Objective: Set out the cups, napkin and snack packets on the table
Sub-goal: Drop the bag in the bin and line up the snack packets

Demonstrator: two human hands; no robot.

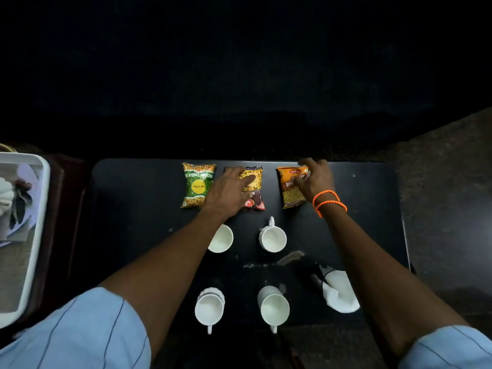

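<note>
Head view: left hand (229,191) lies flat on the maroon packet (254,179); right hand (316,179) touches the orange packet (290,194), hold unclear. They are probably light and slippery, so pinch the edges.

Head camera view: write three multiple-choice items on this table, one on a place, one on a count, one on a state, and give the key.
1. Where on the black table does the white cloth napkin lie?
A. near right
B. far left
C. centre

2. How many white ceramic cups stand on it?
A. two
B. four
C. six

3. The yellow-and-maroon snack packet is:
A. standing in a cup
B. lifted off the table
C. lying flat under the left hand

Key:
1 A, the napkin lies to the right of the near pair of cups.
2 B, two cups stand farther off and two nearer.
3 C, the hand's fingers rest on the packet, which lies flat on the table.
</note>
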